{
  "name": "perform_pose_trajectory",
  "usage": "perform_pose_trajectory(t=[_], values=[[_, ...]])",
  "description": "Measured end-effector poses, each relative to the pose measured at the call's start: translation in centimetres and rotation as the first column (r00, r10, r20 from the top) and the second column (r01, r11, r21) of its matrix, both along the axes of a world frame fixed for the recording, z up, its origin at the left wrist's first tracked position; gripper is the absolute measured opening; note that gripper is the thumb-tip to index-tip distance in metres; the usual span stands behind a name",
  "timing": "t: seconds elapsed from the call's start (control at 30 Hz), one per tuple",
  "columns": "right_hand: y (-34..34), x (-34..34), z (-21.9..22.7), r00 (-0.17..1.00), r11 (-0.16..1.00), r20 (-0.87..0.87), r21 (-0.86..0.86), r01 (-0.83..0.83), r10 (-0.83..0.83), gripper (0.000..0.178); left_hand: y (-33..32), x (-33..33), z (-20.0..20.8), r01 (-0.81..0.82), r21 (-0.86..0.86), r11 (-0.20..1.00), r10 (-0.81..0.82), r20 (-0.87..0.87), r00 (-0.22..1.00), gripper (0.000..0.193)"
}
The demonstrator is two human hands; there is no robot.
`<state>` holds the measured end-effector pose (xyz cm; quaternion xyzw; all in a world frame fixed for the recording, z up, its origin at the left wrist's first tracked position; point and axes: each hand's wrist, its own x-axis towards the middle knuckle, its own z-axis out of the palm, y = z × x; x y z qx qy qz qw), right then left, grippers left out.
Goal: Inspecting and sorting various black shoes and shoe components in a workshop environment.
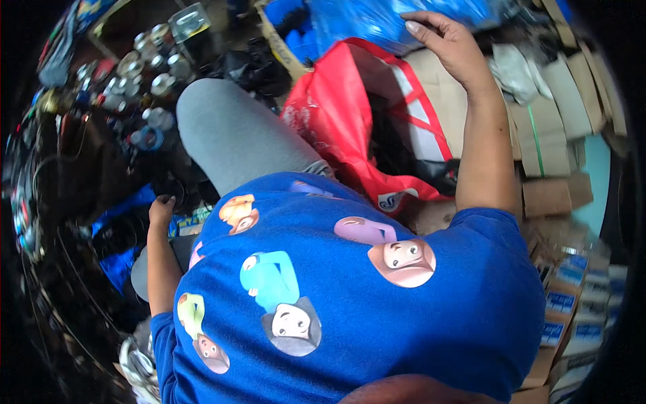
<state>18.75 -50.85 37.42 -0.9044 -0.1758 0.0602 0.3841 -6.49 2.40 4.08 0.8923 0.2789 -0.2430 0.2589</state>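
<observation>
Head view: right hand (451, 44) fingers (420, 19) spread, empty, on blue plastic bag (363, 23).

- Round metal tins (145, 64) clustered at the far left.
- Brown cardboard boxes (548, 145) stacked on the right.
- Small blue-and-white cartons (568, 296) in rows at the near right.
- A black bag (252, 67) crumpled at the far middle.
- A clear plastic container (190, 20) beyond the tins.

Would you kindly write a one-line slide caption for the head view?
Seated person in blue shirt: right hand on blue plastic bag above red bag; left hand among dark clutter.
</observation>
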Motion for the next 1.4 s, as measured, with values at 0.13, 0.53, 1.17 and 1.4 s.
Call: perform_pose_trajectory(t=[0.13, 0.53, 1.17, 1.4], values=[[-7.8, -3.3, -1.6, 0.946, 0.957, -0.294, -0.288, 0.046, -0.134, 0.027, -2.1, 4.4, 3.7, 0.004, 0.04, 0.999, -0.017, 0.328, 0.944, 0.028], [-12.1, -7.9, -23.1, 0.901, 0.676, -0.115, -0.701, 0.225, -0.419, 0.058, -7.9, 11.2, 13.0, 0.158, -0.012, 0.987, -0.118, 0.609, 0.784, 0.021], [-13.0, -2.1, -12.7, 0.849, 0.985, -0.507, 0.005, 0.173, -0.146, 0.042, -15.4, 14.2, 20.9, 0.152, -0.099, 0.983, -0.062, 0.604, 0.795, 0.017], [-4.9, -4.3, -3.9, 0.985, 0.931, -0.155, 0.34, 0.131, -0.081, 0.034, -25.4, 17.1, 27.0, 0.39, -0.824, 0.412, 0.097, 0.465, 0.88, 0.064]])
